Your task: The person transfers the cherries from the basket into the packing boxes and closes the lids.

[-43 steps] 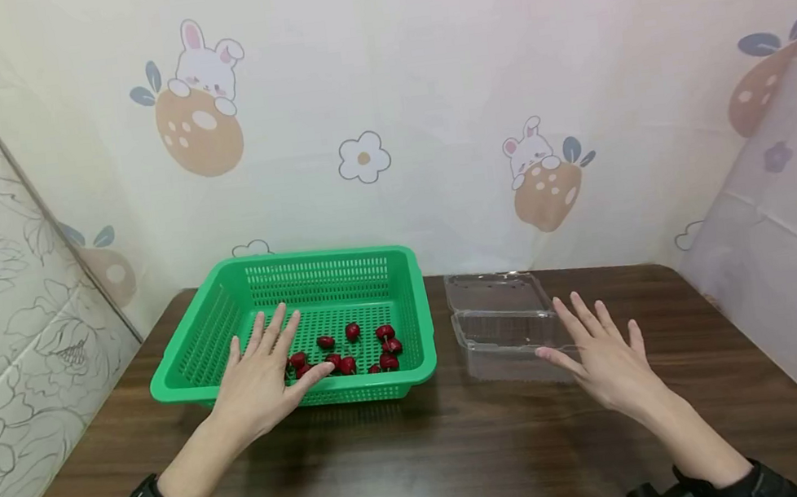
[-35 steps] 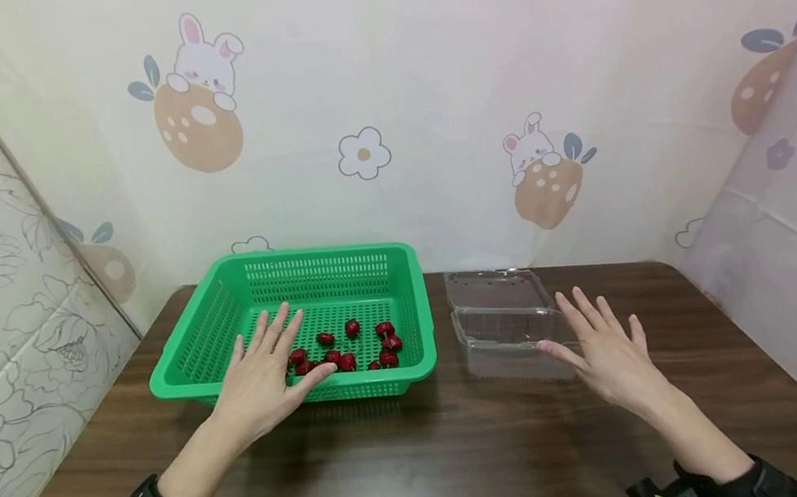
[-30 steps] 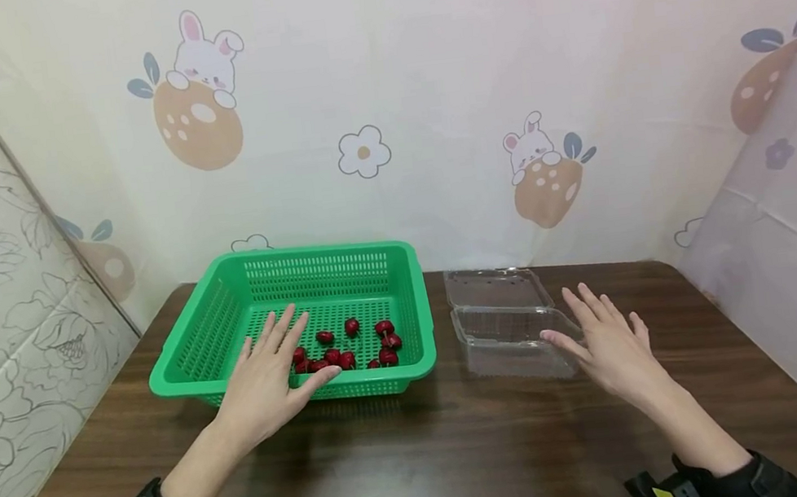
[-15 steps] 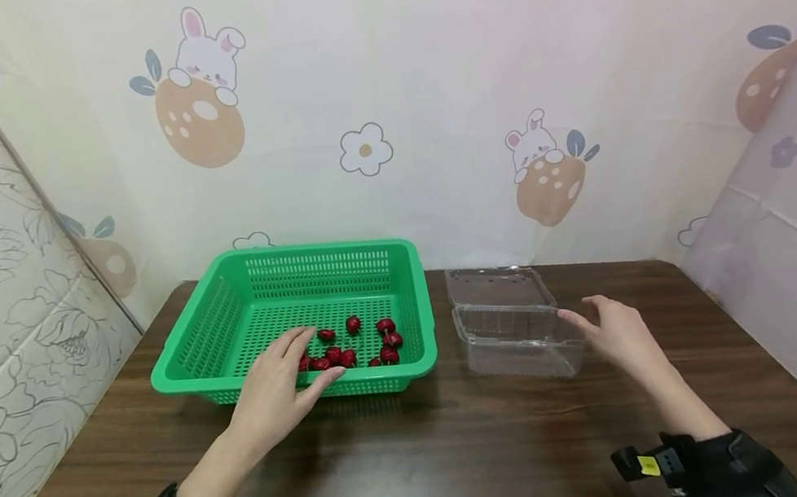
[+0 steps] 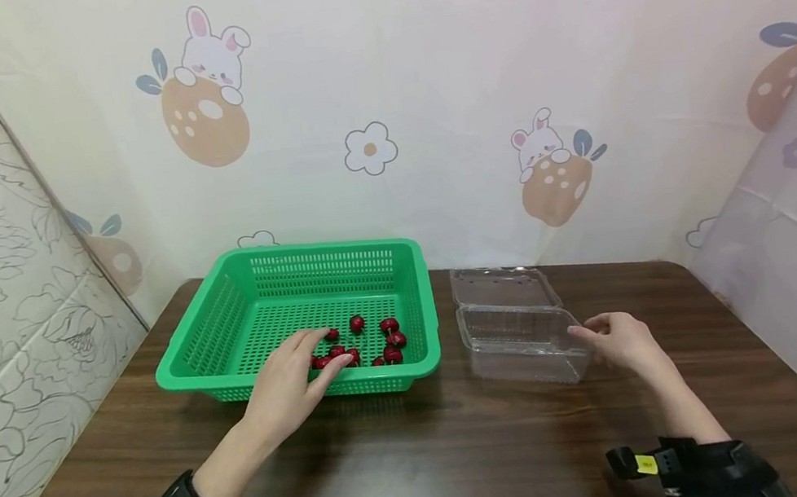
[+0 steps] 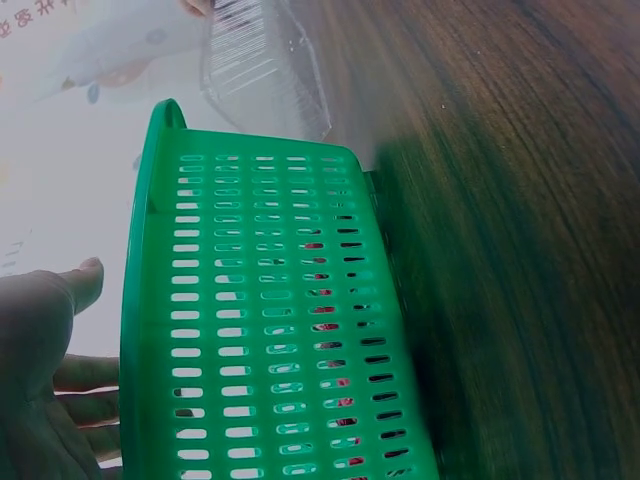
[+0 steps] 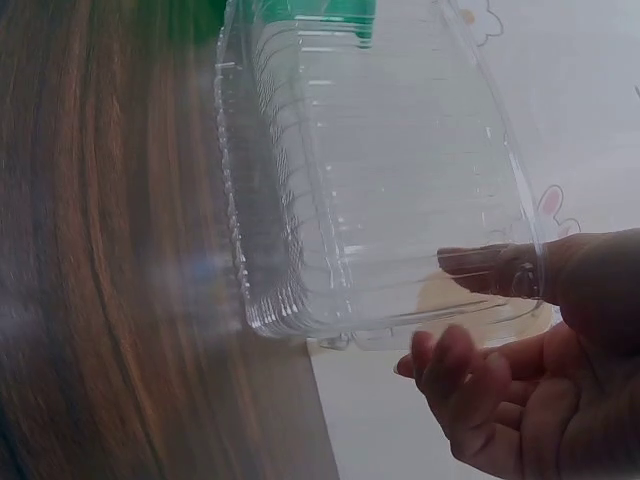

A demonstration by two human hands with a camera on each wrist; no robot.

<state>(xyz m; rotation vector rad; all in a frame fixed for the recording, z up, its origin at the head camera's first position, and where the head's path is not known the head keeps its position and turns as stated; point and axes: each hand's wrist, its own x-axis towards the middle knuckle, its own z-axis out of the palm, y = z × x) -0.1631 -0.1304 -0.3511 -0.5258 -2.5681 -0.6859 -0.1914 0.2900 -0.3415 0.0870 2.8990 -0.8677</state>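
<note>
My left hand [image 5: 288,380] hovers over the front rim of the green plastic basket [image 5: 325,253], fingers loosely bent above the cherries [image 5: 392,354] with nothing held. In the left wrist view, the thumb [image 6: 88,280] and fingers stand apart beside the basket's rim; cherries show red through its slots. My right hand [image 5: 623,338] is at the right end of a clear plastic clamshell box [image 5: 519,333]. In the right wrist view, its thumb [image 7: 490,272] lies inside the box's wall and its curled fingers [image 7: 460,370] are outside, pinching the end.
The clamshell's lid [image 5: 502,286] lies folded back toward the wall. Both containers stand at the back of a dark wooden table [image 5: 452,456]. A printed cloth [image 5: 442,112] hangs behind them, and patterned panels flank the table's sides.
Both hands have come down from spread fingers. The left has moved slightly right over the basket with fingers bending; the right has curled and reached the box's right end, where the box shifted slightly.
</note>
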